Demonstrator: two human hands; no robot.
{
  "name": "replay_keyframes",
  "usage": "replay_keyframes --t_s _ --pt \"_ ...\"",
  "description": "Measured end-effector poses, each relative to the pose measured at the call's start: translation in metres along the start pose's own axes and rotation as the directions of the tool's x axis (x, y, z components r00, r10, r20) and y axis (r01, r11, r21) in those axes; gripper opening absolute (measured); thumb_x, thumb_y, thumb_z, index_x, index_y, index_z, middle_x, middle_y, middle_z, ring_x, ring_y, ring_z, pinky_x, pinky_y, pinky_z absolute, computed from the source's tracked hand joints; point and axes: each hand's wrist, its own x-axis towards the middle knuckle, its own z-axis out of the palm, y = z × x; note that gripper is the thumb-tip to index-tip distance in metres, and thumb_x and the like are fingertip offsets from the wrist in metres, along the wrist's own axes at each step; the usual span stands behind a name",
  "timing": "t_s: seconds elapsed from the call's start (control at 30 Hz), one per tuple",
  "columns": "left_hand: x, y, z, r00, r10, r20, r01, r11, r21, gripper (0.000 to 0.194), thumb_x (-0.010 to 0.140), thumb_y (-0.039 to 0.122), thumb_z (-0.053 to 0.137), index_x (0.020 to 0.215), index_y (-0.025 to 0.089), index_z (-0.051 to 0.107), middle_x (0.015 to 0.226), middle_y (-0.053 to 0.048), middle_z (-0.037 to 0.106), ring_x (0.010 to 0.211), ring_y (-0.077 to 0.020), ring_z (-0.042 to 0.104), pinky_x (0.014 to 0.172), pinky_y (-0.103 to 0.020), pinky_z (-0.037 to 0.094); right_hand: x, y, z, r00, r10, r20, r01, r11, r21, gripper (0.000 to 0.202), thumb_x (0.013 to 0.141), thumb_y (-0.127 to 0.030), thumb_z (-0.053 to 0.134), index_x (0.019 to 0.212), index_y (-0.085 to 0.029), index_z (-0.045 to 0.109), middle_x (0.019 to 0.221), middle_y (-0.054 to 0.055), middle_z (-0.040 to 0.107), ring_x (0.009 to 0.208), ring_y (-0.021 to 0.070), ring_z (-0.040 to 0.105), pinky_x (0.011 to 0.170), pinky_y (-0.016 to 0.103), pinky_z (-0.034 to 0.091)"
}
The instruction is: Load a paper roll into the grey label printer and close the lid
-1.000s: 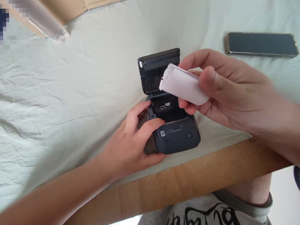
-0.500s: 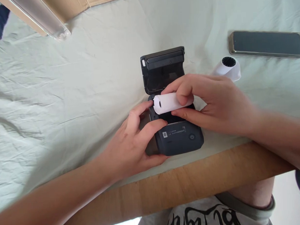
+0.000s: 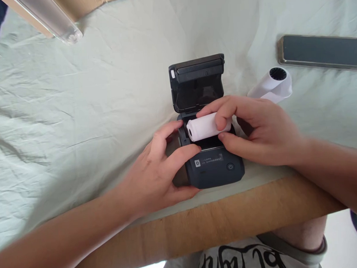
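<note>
A small dark blue printer (image 3: pixel 212 172) lies on the cloth with its lid (image 3: pixel 198 86) raised toward the back. My left hand (image 3: pixel 159 166) grips the printer's left side, fingers at the compartment's edge and along the front. A white paper roll (image 3: pixel 206 127) lies tilted at the open compartment, its left end lower than its right. My right hand (image 3: pixel 254 129) pinches the right part of this roll between thumb and fingers. Behind the right hand, a second white roll (image 3: pixel 264 86) with a dark core rests on the cloth, partly unwound.
A phone (image 3: pixel 322 52) lies at the back right. At the back left are a clear plastic piece (image 3: pixel 61 22) and cardboard (image 3: pixel 80 6). The wooden table edge (image 3: pixel 182 231) runs along the front, beyond the pale cloth (image 3: pixel 91 86).
The held paper roll has shifted slightly right and down, and its left end now sits inside the compartment's left wall. My right hand moved with it; the left hand keeps its grip.
</note>
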Motion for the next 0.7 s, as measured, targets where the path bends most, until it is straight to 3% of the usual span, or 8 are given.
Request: replay_keyframes --t_s 0.17,0.33,0.5,0.6,0.7 --pt "0.000 0.001 0.002 1.000 -0.018 -0.023 0.018 1.000 -0.014 0.063 0.097 0.032 0.089 0.152 0.028 0.058 0.174 -0.025 0.049 0.160 -0.0491 0.066 0.119 -0.066 0.073 -0.005 -0.002 0.009 0.986 0.031 -0.163 -0.028 0.999 0.018 0.024 0.105 -0.013 0.066 0.117 -0.032 0.057 0.129 -0.001 0.088 0.116 0.0207 0.087 0.097 0.040 0.075" --pt "-0.003 0.001 0.005 0.999 -0.047 -0.020 0.047 0.999 -0.009 0.072 0.093 0.034 0.095 0.154 0.033 0.057 0.177 -0.020 0.048 0.161 -0.0451 0.066 0.120 -0.063 0.073 -0.002 -0.001 0.008 0.994 0.020 -0.105 -0.017 1.000 0.023 0.014 0.108 -0.015 0.064 0.104 -0.028 0.061 0.129 0.001 0.091 0.113 0.0186 0.089 0.097 0.037 0.076" --pt "-0.004 -0.003 0.008 0.997 -0.016 -0.072 0.011 0.997 -0.074 0.077 0.098 0.033 0.095 0.162 0.029 0.052 0.179 -0.025 0.047 0.167 -0.0462 0.061 0.126 -0.066 0.069 -0.004 0.007 0.005 0.969 -0.217 -0.115 0.215 0.976 -0.022 0.015 0.106 -0.014 0.067 0.103 -0.027 0.062 0.115 -0.001 0.087 0.103 0.0152 0.085 0.084 0.032 0.067" --pt "-0.005 -0.006 0.010 0.994 0.024 -0.104 -0.036 0.993 -0.109 0.088 0.101 0.036 0.094 0.173 0.023 0.045 0.178 -0.030 0.046 0.167 -0.0473 0.060 0.125 -0.066 0.069 -0.008 0.012 0.004 0.936 -0.350 -0.036 0.348 0.936 -0.056 0.016 0.103 -0.012 0.067 0.104 -0.027 0.062 0.120 0.000 0.083 0.107 0.0161 0.080 0.088 0.037 0.061" --pt "-0.005 -0.006 0.008 0.998 0.029 -0.051 -0.032 0.997 -0.076 0.090 0.097 0.033 0.098 0.174 0.031 0.051 0.182 -0.023 0.039 0.168 -0.0494 0.057 0.122 -0.064 0.071 -0.010 0.015 0.004 0.912 -0.410 0.015 0.410 0.907 -0.096 0.015 0.103 -0.012 0.066 0.107 -0.026 0.064 0.123 0.001 0.080 0.106 0.0175 0.077 0.096 0.043 0.055"
